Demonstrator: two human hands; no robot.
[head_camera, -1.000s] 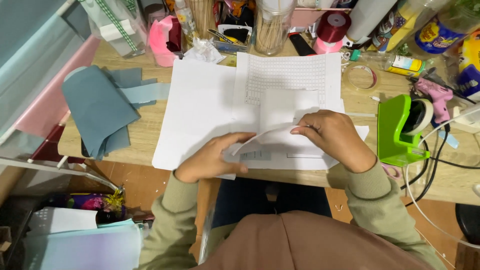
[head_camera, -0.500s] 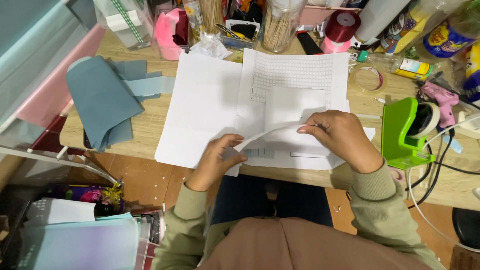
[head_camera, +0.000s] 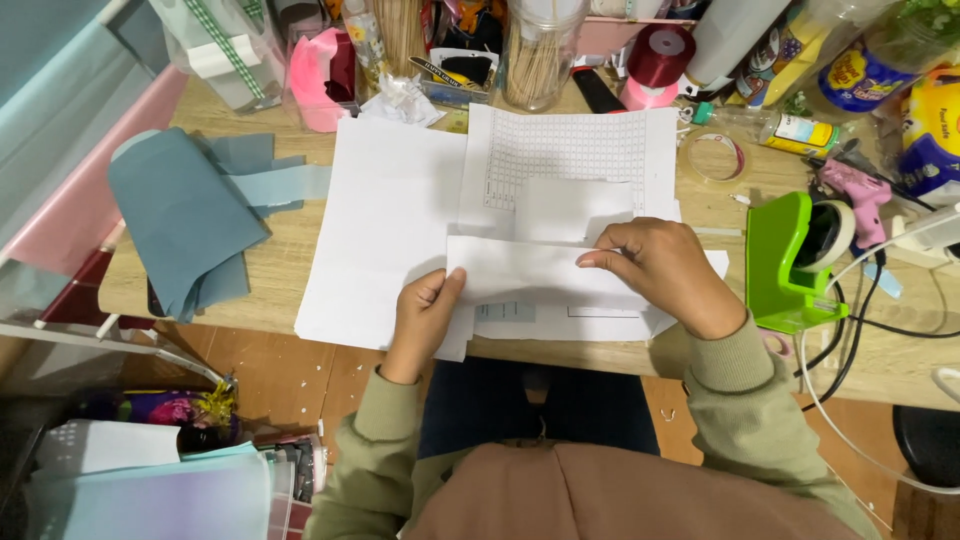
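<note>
A white sheet of paper (head_camera: 520, 272), folded over into a strip, lies near the front edge of the wooden desk (head_camera: 280, 250). My left hand (head_camera: 425, 310) pinches its left end with thumb on top. On the strip's right end rests my right hand (head_camera: 665, 270), fingertips pressed along the upper fold. Under it lie a large blank white sheet (head_camera: 385, 225) and a sheet printed with a grid (head_camera: 570, 150).
Blue-grey paper pieces (head_camera: 190, 215) lie at the desk's left. A green tape dispenser (head_camera: 795, 265) and a pink glue gun (head_camera: 855, 190) stand at the right, with cables. Jars of sticks (head_camera: 540, 50), a red ribbon spool (head_camera: 655, 55) and a tape ring (head_camera: 712, 155) line the back.
The curled paper has been folded down flat into a strip. My left hand slid to its left end, and my right hand moved up along the fold.
</note>
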